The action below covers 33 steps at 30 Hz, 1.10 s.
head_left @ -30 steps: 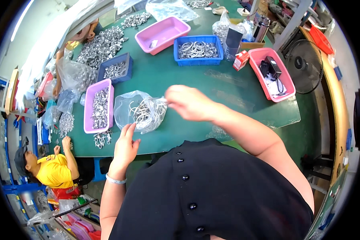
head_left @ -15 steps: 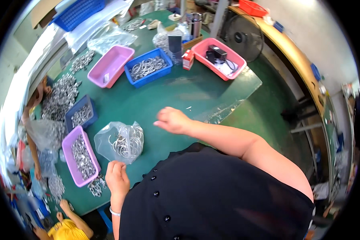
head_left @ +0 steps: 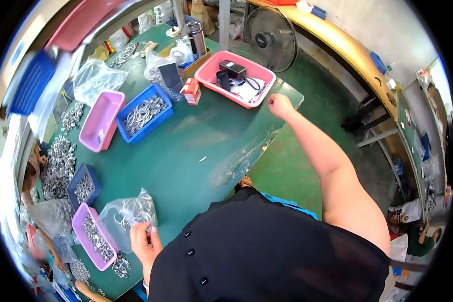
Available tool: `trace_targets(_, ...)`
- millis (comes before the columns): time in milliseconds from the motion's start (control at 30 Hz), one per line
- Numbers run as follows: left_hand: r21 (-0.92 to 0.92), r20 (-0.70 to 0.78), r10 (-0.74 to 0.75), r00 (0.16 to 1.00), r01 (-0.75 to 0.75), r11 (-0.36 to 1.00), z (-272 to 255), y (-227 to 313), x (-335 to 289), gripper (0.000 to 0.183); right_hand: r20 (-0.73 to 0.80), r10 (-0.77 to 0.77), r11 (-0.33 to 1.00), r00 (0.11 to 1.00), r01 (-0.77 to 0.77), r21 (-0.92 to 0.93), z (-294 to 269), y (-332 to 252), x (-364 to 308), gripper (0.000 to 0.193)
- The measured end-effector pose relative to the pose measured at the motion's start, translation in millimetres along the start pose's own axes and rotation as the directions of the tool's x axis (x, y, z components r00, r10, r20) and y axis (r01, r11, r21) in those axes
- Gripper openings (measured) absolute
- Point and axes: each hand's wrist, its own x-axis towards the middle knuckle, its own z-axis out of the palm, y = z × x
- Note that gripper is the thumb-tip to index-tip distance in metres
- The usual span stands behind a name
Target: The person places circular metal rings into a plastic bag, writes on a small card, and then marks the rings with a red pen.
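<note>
A clear plastic bag with silvery metal rings inside lies on the green table. My left hand is at the bag's near edge, fingers bent and the thumb standing apart from them. Whether the fingertips touch the plastic is hard to see. My right arm reaches far forward, and my right hand is just beside the right end of a pink basin. Its fingers are curled in, with nothing visible in them. A black power adapter, a cable and white papers lie in that basin.
A blue basket of metal rings and a pink basin stand on the far left. Small metal parts fill a purple basin and lie in a heap. Another person's arm is at the left. A fan stands beyond the table.
My right hand has gone from above the middle of the table out to the pink basin's right end. My view has turned right. My left hand remains near the bag, its thumb further from the fingers.
</note>
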Motion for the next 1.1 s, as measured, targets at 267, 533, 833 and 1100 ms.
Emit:
trace_targets(267, -0.041, 0.367, -0.368, 0.854, 0.41, 0.911, 129.6, 66.0, 37.8, 0.031, 0.209, -0.6, 0.79, 0.773, 0.613, 0.0, 37.6, 45.0, 127.4, 0.019)
trace_targets(533, 0.095, 0.39, -0.433, 0.813, 0.432, 0.897, 165.5, 105.7, 75.1, 0.034, 0.46, -0.673, 0.536, 0.579, 0.81, -0.236, 81.5, 14.8, 164.6, 0.015)
trace_targets(833, 0.125, 0.483, -0.311, 0.818, 0.287, 0.95, 208.3, 117.9, 121.0, 0.035, 0.305, -0.738, 0.593, 0.602, 0.794, -0.134, 54.6, 25.4, 170.2, 0.009)
trace_targets(1100, -0.195, 0.405, -0.251, 0.879, 0.351, 0.916, 274.3, 147.3, 174.1, 0.026, 0.332, -0.818, 0.563, 0.47, 0.534, 0.63, 0.3, 4.1, 90.7, 0.015)
